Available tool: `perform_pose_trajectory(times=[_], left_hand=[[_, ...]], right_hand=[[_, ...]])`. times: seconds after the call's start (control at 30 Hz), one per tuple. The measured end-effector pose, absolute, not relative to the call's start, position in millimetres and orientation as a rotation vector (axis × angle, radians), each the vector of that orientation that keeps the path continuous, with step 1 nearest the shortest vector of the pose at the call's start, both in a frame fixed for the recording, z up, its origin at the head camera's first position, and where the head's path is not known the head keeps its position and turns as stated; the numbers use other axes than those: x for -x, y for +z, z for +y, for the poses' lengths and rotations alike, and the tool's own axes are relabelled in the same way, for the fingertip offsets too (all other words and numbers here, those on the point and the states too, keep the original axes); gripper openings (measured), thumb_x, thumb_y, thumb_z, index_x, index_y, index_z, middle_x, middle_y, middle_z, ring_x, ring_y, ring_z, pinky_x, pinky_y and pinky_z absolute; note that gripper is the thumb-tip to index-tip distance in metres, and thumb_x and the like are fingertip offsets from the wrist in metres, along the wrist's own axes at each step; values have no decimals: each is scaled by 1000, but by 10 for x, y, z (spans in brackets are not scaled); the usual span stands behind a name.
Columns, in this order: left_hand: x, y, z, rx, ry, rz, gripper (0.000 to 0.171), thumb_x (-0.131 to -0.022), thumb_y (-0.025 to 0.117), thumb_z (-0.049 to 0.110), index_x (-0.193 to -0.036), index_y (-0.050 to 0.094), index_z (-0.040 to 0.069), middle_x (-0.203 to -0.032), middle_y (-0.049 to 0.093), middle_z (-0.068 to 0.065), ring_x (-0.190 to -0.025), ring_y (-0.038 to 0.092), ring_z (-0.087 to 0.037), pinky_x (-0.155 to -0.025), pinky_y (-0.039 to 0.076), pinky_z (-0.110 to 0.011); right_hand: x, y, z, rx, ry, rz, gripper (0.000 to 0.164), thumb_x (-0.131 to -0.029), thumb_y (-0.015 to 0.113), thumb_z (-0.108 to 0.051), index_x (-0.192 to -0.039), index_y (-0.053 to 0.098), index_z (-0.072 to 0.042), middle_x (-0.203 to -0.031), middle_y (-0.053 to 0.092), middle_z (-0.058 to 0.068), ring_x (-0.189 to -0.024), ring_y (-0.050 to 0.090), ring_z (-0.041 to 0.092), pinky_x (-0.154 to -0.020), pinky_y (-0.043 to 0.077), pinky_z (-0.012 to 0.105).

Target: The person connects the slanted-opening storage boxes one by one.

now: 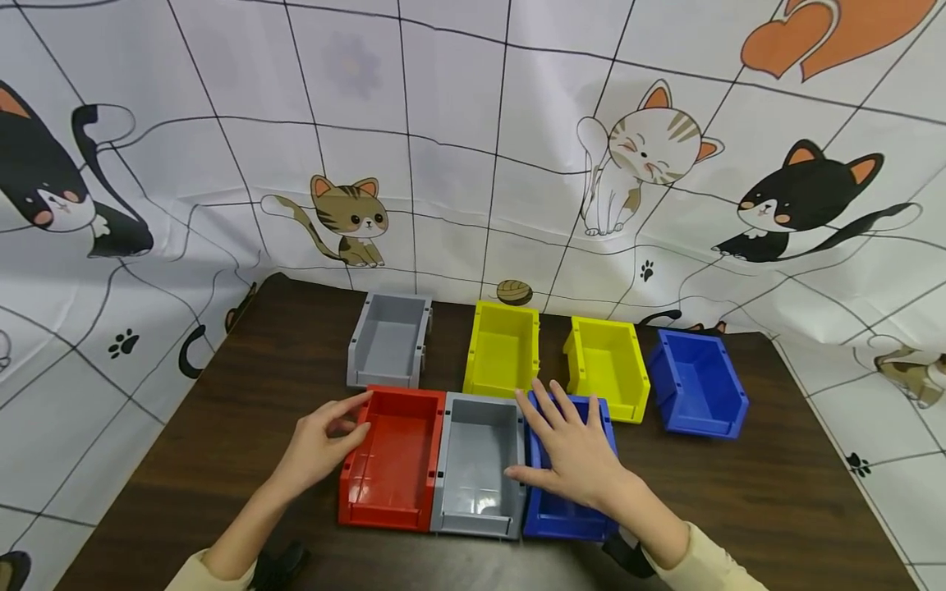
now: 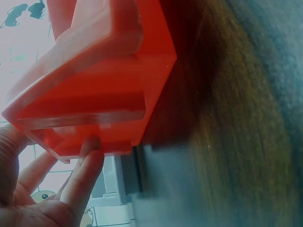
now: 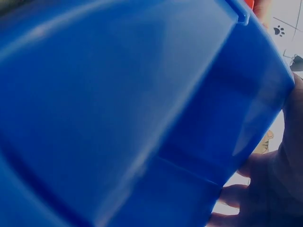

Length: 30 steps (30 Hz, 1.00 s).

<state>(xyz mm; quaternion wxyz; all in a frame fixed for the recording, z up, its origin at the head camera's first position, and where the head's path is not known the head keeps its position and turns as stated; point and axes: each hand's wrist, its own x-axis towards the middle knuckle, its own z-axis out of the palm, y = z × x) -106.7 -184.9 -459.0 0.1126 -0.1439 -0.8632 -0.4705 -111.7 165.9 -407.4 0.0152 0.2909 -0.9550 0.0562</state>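
Note:
Three bins stand side by side at the front: a red bin (image 1: 395,460), a grey bin (image 1: 476,455) and a blue bin (image 1: 565,525). At the red bin's left wall, my left hand (image 1: 314,447) has its fingertips against the side and its thumb near the rim. The left wrist view shows its fingers (image 2: 85,177) extended along the outside of the red bin. My right hand (image 1: 580,460) is spread over the front blue bin, thumb reaching toward the grey bin's edge. In the right wrist view, the blue bin (image 3: 118,94) fills most of the picture.
Behind stand another grey bin (image 1: 390,336), a yellow bin (image 1: 504,349), a second yellow bin (image 1: 609,361) and another blue bin (image 1: 698,386). All rest on a dark wooden table (image 1: 783,501). A cat-printed white cloth (image 1: 458,180) hangs behind the table.

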Motion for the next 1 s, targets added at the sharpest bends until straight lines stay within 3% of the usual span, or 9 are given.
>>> perform_pose_trajectory(times=[0.73,1.0], left_hand=[[1079,-4581,-1823,422,-1324,-2528,42,-78,68,-7,-119,61,-3,-95,64,-14,-74,63,-18,-65,55,-27],[1061,-4564,-1848,398,-1339,-2550,42,-79,68,-6,-120,61,-2,-97,64,-15,-74,63,-20,-64,55,-27]], right_hand=[[1081,-4376,1673,-861,167,-2944,93,-81,42,-74,-150,21,-16,-154,18,14,-141,10,33,-96,10,75],[1106,-4314,1641,-905,181,-2994,92,-82,47,-70,-150,21,-15,-155,13,13,-141,10,35,-95,12,75]])
